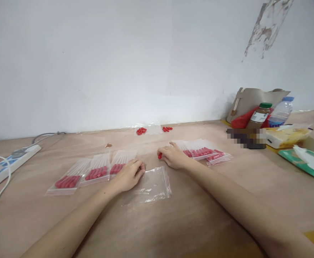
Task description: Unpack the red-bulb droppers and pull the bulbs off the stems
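Bent fingers of my left hand are closed together at the upper left edge of a clear plastic bag lying flat on the table. What they pinch, if anything, is hidden. Farther to the right, above the bag, my right hand has its fingers curled down around a small red piece. Left of my left hand lie fanned stacks of zip bags with red oblong pieces inside. Another fanned stack of filled bags lies just beyond my right wrist.
Near the wall are two small piles of red pieces, with clear plastic between them. A white power strip with cables stands at left. At right are a beige bag, two bottles, tissue packs and a blurred dark object.
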A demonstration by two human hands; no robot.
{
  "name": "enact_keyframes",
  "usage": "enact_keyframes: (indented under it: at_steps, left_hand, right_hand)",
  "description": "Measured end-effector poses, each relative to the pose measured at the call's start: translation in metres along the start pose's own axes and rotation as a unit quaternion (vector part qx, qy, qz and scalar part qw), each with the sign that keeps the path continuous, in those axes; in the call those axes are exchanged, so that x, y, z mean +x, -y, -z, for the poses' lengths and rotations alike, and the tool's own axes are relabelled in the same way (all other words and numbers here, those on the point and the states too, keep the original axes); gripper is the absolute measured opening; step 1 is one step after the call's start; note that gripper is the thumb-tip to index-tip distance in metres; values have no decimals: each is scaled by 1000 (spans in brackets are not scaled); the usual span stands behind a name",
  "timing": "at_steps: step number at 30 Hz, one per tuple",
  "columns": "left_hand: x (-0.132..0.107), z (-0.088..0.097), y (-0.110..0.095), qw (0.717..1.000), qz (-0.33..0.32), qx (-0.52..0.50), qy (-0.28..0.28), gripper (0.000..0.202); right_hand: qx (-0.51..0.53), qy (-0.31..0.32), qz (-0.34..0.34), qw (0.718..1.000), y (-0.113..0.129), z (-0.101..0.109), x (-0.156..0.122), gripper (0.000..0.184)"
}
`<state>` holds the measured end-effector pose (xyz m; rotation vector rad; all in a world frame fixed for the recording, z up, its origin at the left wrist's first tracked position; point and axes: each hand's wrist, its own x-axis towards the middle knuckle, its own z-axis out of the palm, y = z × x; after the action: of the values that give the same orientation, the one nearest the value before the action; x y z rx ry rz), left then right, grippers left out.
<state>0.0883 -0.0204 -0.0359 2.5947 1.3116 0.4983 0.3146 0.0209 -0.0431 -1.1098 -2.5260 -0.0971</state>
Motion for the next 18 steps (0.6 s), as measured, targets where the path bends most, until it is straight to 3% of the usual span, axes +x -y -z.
enact_keyframes:
  at_steps: [3, 6, 8, 11, 15, 18]
  left_hand:
    - [-3, 16, 0, 999, 40, -11, 5, 14]
    - [-3, 34, 8, 992, 88, -48, -72, 12]
    - [-4, 43, 19, 978, 138, -94, -125, 11]
    - [-14, 53, 47, 955, 229, -120, -145, 13]
    - [-39, 61, 93, 941, 300, -1, -155, 9]
    - [-56, 66, 109, 928, 321, 112, -151, 9]
  right_hand:
    - [41, 10, 8, 999, -2, 6, -12, 21]
    - [71, 27, 19, 997, -3, 8, -20, 23]
    - [97, 32, 23, 995, -3, 8, -23, 23]
    - [124, 20, 18, 992, -2, 6, -26, 27]
    - [92, 6, 30, 995, -1, 3, -24, 37]
    - [53, -5, 43, 998, 0, -2, -23, 29]
